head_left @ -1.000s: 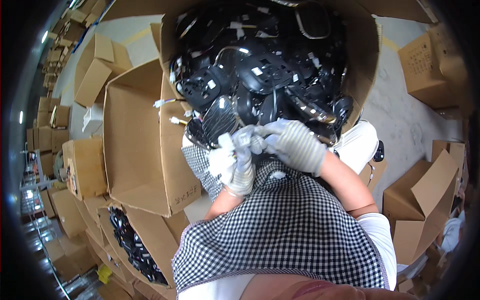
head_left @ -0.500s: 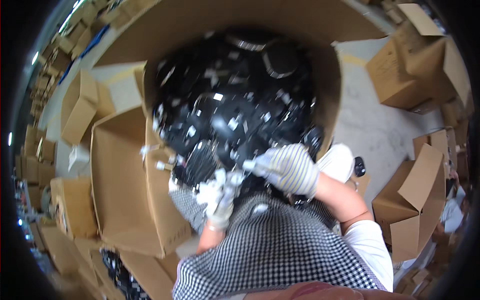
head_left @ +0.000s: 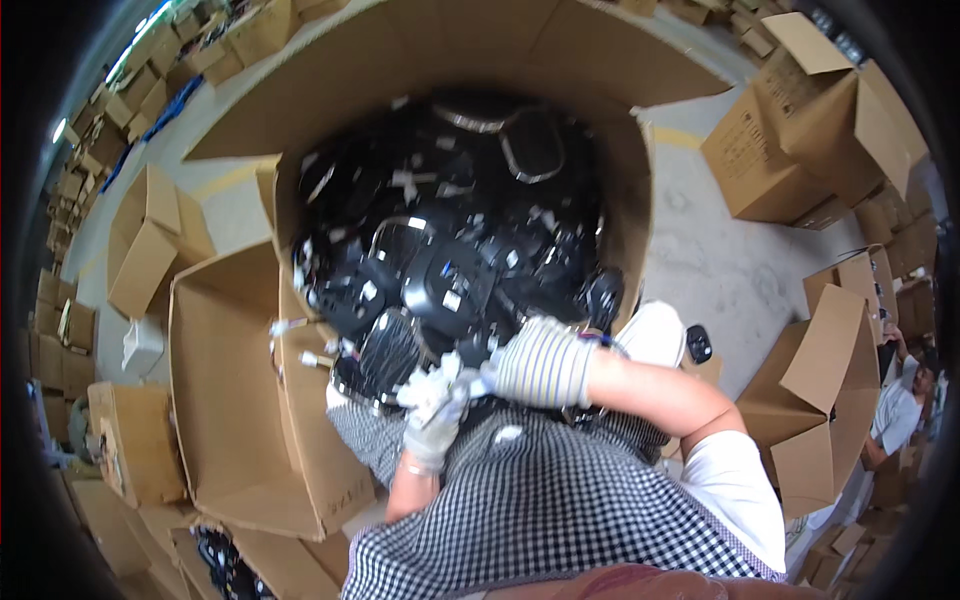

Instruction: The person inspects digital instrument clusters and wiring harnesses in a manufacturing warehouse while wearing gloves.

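Note:
My left hand (head_left: 434,430), in a pale glove, is closed around a bunch of small white pieces (head_left: 428,386), perhaps connectors or crumpled plastic. Close to its right, my right hand (head_left: 545,364) wears a striped glove. Its fingers are pinched together and reach the edge of the bunch; what they grip is hidden. Both hands are over my lap at the near side of a large cardboard box (head_left: 640,200). Glossy black plastic parts (head_left: 440,290) fill the box, with white tags and connectors among them. A dark shiny part with a chrome-like rim (head_left: 392,345) leans beside my left hand.
An open cardboard box (head_left: 225,390) stands against the big one on the left. More open boxes (head_left: 800,150) are on the right, on a grey floor (head_left: 700,240). A small black part (head_left: 698,343) lies by my right knee. Another person (head_left: 900,405) is at the far right.
My right hand has moved slightly down and left, its fingers now against the white bunch. The left hand still grips the bunch. The whole view has shifted a little.

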Demonstrator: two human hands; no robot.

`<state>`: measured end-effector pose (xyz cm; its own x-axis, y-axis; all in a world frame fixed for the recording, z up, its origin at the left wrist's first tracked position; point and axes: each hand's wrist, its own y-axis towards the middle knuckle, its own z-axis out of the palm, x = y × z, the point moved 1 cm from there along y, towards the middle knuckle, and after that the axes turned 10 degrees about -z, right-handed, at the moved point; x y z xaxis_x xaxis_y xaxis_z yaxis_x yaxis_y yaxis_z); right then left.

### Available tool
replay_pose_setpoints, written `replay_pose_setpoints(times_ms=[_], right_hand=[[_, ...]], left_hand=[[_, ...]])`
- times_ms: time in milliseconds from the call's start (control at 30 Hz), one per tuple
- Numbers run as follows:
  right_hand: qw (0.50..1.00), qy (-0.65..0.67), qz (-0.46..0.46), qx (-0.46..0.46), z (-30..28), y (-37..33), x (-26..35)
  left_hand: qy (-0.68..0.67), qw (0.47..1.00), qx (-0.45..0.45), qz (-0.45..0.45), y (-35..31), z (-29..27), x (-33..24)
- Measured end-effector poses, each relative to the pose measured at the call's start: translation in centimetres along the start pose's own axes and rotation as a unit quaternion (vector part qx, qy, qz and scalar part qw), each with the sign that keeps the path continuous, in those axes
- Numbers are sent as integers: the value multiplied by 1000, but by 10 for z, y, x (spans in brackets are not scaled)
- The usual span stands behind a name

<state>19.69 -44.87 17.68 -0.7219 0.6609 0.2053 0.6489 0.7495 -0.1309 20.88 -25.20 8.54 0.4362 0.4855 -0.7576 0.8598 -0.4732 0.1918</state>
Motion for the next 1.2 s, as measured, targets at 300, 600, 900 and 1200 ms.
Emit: replay_pose_setpoints(times_ms=[300,600,900,1200], right_hand=[[955,102,210,-184,14,35,-49],[732,368,226,-527,43,36,-51],[362,758,63,-539,54,14,-52],[900,192,153,-359,28,-27,-1]], left_hand=[[-126,970,182,-102,4,2,-23],[-182,978,97,31,-4,3,-30],[-244,954,174,-31,-11,13,-21],[-290,933,60,-206,-15,3,-19]])
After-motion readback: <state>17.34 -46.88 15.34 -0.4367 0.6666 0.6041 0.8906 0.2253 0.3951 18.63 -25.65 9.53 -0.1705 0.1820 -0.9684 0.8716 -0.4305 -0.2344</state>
